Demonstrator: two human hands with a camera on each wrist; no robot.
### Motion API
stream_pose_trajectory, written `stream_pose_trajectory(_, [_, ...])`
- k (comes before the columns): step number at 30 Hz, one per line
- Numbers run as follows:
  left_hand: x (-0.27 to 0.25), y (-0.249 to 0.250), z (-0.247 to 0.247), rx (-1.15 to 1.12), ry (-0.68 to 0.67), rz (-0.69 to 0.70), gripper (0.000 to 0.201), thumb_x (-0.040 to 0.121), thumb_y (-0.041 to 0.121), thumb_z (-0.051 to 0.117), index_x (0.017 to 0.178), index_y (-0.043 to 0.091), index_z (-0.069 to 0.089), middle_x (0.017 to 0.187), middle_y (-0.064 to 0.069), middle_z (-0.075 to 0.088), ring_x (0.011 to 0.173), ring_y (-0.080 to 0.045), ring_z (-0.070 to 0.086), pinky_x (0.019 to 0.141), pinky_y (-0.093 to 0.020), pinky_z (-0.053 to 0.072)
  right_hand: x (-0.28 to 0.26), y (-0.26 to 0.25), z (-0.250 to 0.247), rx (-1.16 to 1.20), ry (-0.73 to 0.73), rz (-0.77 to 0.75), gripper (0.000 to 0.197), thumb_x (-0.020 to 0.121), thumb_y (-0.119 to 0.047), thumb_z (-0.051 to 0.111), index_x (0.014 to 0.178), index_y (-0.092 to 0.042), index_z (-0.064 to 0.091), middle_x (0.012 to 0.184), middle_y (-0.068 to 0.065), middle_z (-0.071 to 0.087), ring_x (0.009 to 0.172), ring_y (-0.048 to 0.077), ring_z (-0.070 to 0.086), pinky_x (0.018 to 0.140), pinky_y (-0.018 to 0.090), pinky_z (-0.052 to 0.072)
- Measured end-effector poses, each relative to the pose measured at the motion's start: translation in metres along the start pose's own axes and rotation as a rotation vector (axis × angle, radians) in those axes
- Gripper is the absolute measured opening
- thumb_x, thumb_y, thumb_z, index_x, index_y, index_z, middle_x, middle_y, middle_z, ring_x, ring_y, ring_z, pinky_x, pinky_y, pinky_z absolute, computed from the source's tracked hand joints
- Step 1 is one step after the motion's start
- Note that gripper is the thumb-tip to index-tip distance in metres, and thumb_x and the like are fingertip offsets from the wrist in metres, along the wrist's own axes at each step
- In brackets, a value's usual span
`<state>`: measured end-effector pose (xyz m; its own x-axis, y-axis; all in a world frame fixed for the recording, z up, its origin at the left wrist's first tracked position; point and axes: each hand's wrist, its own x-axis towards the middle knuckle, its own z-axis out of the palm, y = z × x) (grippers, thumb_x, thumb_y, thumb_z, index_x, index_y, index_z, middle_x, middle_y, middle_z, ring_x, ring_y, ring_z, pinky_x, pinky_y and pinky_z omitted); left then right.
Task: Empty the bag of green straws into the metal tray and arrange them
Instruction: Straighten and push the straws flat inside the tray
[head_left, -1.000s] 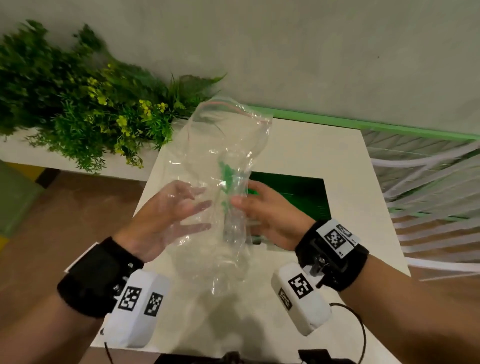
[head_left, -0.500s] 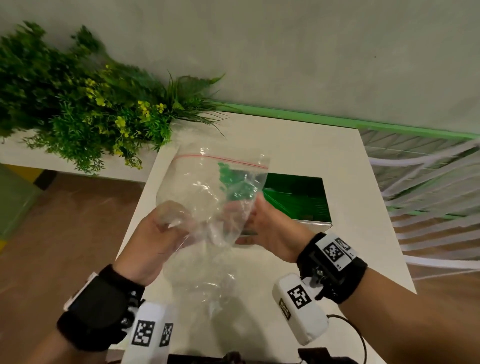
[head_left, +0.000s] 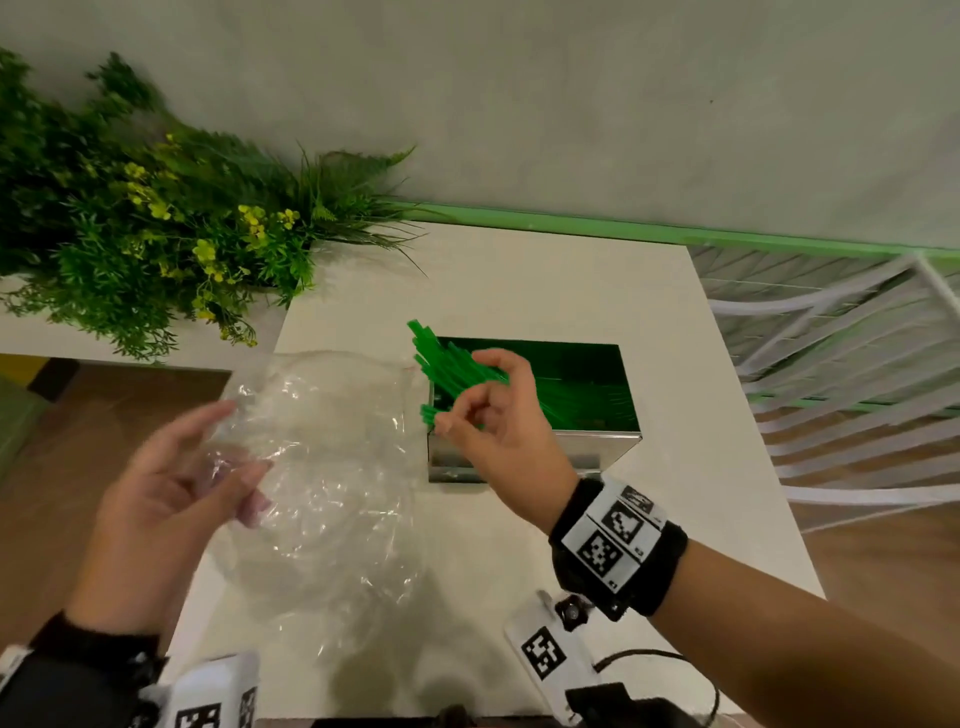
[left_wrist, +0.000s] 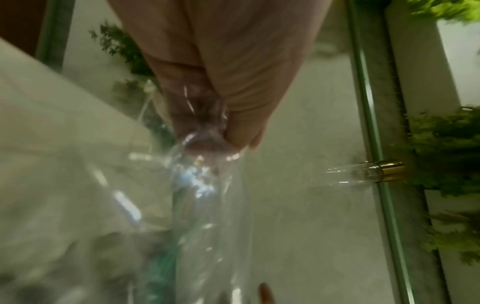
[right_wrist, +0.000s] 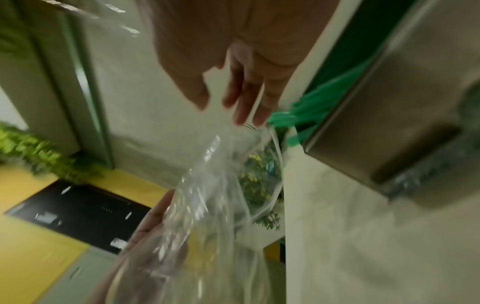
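Observation:
A bunch of green straws (head_left: 441, 364) lies slanted in the metal tray (head_left: 535, 447), its ends sticking out over the left rim. My right hand (head_left: 467, 395) hovers over those ends with its fingers loosely bent and nothing pinched. In the right wrist view its fingertips (right_wrist: 259, 115) are beside the straws (right_wrist: 311, 111) and the tray wall (right_wrist: 389, 123). My left hand (head_left: 244, 467) holds the clear plastic bag (head_left: 322, 467) left of the tray. The left wrist view shows its fingers (left_wrist: 241, 131) pinching crumpled plastic (left_wrist: 202, 205). No straws show inside the bag.
The tray stands mid-way on a white table (head_left: 519, 545). Leafy plants with yellow flowers (head_left: 156, 234) lean over the table's far left corner. A white slatted railing (head_left: 857, 389) runs along the right. The floor drops off left of the table edge.
The straws have slid out of the bag into the tray. My right hand has let go of the bag. My left hand has drawn the bag leftward.

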<state>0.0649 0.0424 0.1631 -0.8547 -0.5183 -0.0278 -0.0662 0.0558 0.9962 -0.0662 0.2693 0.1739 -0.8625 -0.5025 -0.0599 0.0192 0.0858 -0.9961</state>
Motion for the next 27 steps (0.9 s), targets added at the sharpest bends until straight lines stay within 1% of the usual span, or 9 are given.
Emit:
stream_pose_trajectory(2, [-0.003, 0.003, -0.006, 0.022, -0.057, -0.036, 0.042, 0.078, -0.005, 0.066, 0.097, 0.031, 0.073, 0.069, 0.001, 0.071, 0.054, -0.008, 0.062, 0.065, -0.028, 0.059, 0.001, -0.006, -0.004, -0.259, -0.196, -0.175, 0.096, 0.069, -0.029, 0.08, 0.139, -0.039, 0.016, 0.144, -0.001, 0.036, 0.135, 0.008, 0.034, 0.113, 0.035, 0.032])
stream_pose_trajectory(5, [-0.013, 0.022, 0.008, -0.08, -0.214, -0.022, 0.026, 0.059, 0.028, 0.083, 0.084, 0.027, 0.077, 0.066, -0.001, 0.074, 0.054, -0.01, 0.065, 0.056, -0.013, 0.053, 0.002, -0.006, 0.009, -0.631, -0.596, -0.133, 0.127, 0.06, -0.043, 0.082, 0.144, -0.041, -0.014, 0.159, -0.009, -0.002, 0.147, 0.011, -0.009, 0.119, 0.041, 0.001])
stream_pose_trajectory(7, [-0.015, 0.029, 0.015, -0.127, -0.234, 0.0, 0.038, 0.048, 0.033, 0.086, 0.085, 0.03, 0.077, 0.07, -0.002, 0.075, 0.061, -0.006, 0.069, 0.063, -0.013, 0.055, 0.005, 0.004, 0.019, -0.667, -0.642, -0.085, 0.111, 0.069, -0.04, 0.078, 0.148, -0.03, -0.001, 0.156, 0.0, 0.025, 0.145, 0.017, 0.018, 0.12, 0.043, 0.006])
stream_pose_trajectory(9, [-0.011, 0.026, 0.012, 0.122, -0.208, 0.068, 0.055, 0.049, 0.031, 0.086, 0.099, 0.045, 0.07, 0.1, 0.002, 0.07, 0.086, 0.005, 0.064, 0.079, -0.01, 0.051, 0.01, 0.009, 0.021, -0.585, -0.609, -0.061, 0.067, 0.08, -0.029, 0.07, 0.138, -0.016, 0.04, 0.129, 0.002, 0.06, 0.12, 0.017, 0.054, 0.111, 0.041, 0.036])
stream_pose_trajectory(13, [-0.008, 0.002, 0.001, 0.531, -0.457, -0.028, 0.121, 0.029, 0.055, 0.09, 0.133, 0.064, 0.027, 0.152, 0.025, 0.023, 0.139, 0.006, 0.021, 0.108, -0.031, 0.024, 0.015, 0.013, 0.014, -0.343, -0.67, 0.11, 0.022, 0.089, -0.012, 0.06, 0.109, -0.004, 0.064, 0.096, -0.01, 0.067, 0.083, -0.014, 0.058, 0.087, 0.02, 0.048])
stream_pose_trajectory(16, [-0.01, -0.021, 0.007, 0.115, -0.6, -0.313, 0.099, 0.031, 0.043, 0.095, 0.122, 0.04, 0.056, 0.113, -0.001, 0.07, 0.099, -0.02, 0.066, 0.089, -0.031, 0.05, 0.014, 0.021, 0.013, -0.278, -0.685, 0.183, 0.026, 0.09, -0.011, 0.059, 0.114, -0.003, 0.06, 0.103, 0.009, 0.069, 0.081, 0.001, 0.061, 0.085, 0.03, 0.052])
stream_pose_trajectory(18, [-0.001, -0.039, 0.006, 0.01, -0.482, -0.396, 0.077, 0.038, 0.034, 0.096, 0.109, 0.029, 0.066, 0.086, -0.006, 0.069, 0.069, -0.018, 0.063, 0.068, -0.022, 0.054, 0.015, 0.029, 0.008, -0.239, -0.614, 0.297, 0.034, 0.088, -0.014, 0.062, 0.121, -0.008, 0.056, 0.099, 0.003, 0.066, 0.076, 0.005, 0.061, 0.079, 0.027, 0.055])
stream_pose_trajectory(22, [0.04, -0.092, 0.002, 0.348, -0.214, -0.407, 0.048, 0.079, -0.01, 0.066, 0.111, 0.026, 0.06, 0.092, -0.026, 0.054, 0.067, -0.021, 0.055, 0.059, -0.019, 0.047, 0.019, 0.033, -0.03, -0.275, -0.44, 0.383, 0.033, 0.084, -0.012, 0.067, 0.115, -0.015, 0.061, 0.105, 0.001, 0.067, 0.093, 0.014, 0.065, 0.096, 0.042, 0.052])
stream_pose_trajectory(27, [0.083, -0.136, 0.015, 0.788, -0.08, -0.359, 0.067, 0.074, 0.0, 0.075, 0.133, 0.015, 0.045, 0.109, -0.023, 0.057, 0.098, -0.034, 0.054, 0.088, -0.037, 0.046, 0.045, -0.001, -0.105, -0.538, -0.429, 0.39, 0.022, 0.079, -0.019, 0.07, 0.099, -0.028, 0.066, 0.103, 0.0, 0.073, 0.094, 0.015, 0.07, 0.094, 0.04, 0.053])
